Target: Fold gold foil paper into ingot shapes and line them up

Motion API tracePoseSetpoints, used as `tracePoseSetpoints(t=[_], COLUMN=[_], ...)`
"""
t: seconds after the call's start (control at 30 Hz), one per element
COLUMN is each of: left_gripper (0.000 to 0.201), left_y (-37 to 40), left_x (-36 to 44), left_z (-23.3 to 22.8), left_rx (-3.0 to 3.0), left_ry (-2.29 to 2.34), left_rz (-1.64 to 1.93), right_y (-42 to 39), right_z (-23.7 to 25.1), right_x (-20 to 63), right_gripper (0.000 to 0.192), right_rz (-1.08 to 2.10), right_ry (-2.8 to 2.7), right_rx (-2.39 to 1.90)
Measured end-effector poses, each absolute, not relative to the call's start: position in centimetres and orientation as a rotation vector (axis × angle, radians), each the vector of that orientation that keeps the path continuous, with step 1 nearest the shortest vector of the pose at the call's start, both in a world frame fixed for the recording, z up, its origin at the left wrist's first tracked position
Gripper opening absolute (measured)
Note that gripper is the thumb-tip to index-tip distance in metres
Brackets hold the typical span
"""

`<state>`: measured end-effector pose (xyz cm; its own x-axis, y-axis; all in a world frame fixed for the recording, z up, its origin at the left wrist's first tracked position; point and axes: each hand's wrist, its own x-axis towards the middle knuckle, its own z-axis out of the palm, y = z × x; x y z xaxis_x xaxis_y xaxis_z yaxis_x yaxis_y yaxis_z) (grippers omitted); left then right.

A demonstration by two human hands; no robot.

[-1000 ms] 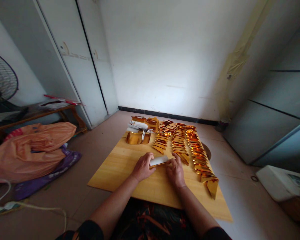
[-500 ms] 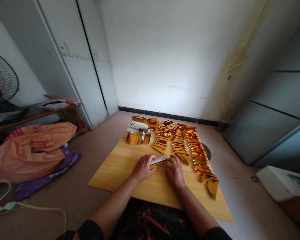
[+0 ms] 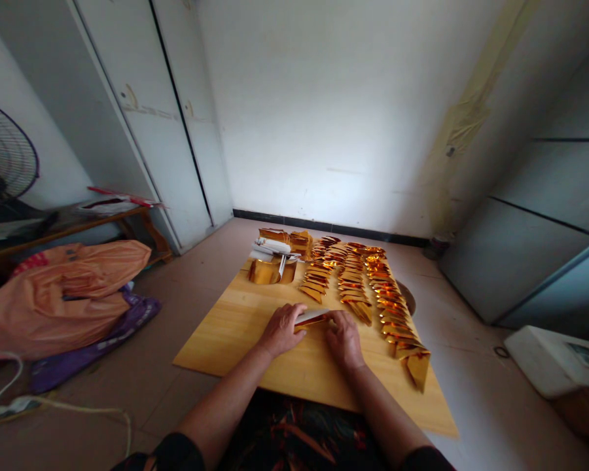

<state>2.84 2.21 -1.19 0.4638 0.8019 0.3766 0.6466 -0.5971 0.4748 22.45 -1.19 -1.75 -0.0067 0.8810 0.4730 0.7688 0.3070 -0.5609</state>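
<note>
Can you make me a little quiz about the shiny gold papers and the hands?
1. True or false: both hands touch the small gold foil sheet on the pale wooden board.
2. How many rows of folded gold foil pieces lie beyond the hands? A) one B) three C) six
3. Fill in: the peach-coloured plastic bag lies on the person's ____ side.

Key
1. True: the left hand and right hand press its two ends.
2. B
3. left

Bare forearms, dark short sleeves, dark orange-patterned garment (image 3: 299, 438) below.
</note>
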Motion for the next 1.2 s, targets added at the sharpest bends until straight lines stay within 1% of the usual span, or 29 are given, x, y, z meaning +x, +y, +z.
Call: tracePoseSetpoints(t=[0.1, 0.3, 0.37, 0.47, 0.6, 0.83, 0.93, 1.03, 1.2], left_gripper=[0.055, 0.055, 0.053, 0.048, 0.038, 0.039, 0.031, 0.022, 0.025], left_y=[2.2, 2.2, 2.2, 2.2, 2.4, 3.1, 3.3, 3.3, 3.7], left_x=[2.9, 2.8, 2.7, 2.6, 2.6, 2.6, 2.6, 2.5, 2.4], left_z=[-1.1, -1.1, -1.1, -0.9, -1.0, -2.1, -2.1, -1.9, -1.8], left_rx=[2.458, 2.464, 2.460, 2.440, 2.426, 2.292, 2.258, 2.305, 2.304], left_ry=[1.242, 1.254, 1.231, 1.180, 1.194, 1.323, 1.425, 1.383, 1.411], left_rz=[0.831, 0.838, 0.852, 0.880, 0.897, 0.968, 0.980, 0.982, 0.978], right_y=[-1.2, -1.7, -1.9, -2.1, -2.2, -2.1, -2.0, -1.9, -1.8], right_z=[-1.7, -1.1, -0.8, -0.4, -0.3, -0.4, -0.3, -0.3, -0.2], right_x=[22.4, 21.8, 21.6, 21.4, 21.4, 21.9, 22.2, 22.4, 22.4], right_gripper=[0.035, 0.020, 0.015, 0.013, 0.014, 0.016, 0.015, 0.014, 0.014], right_rz=[0.132, -0.058, -0.112, -0.131, -0.082, 0.146, 0.202, 0.217, 0.212], right_ry=[-1.820, -1.906, -1.955, -2.016, -2.053, -2.009, -2.026, -2.037, -2.041], right_rx=[-1.474, -1.522, -1.544, -1.560, -1.533, -1.537, -1.517, -1.504, -1.531])
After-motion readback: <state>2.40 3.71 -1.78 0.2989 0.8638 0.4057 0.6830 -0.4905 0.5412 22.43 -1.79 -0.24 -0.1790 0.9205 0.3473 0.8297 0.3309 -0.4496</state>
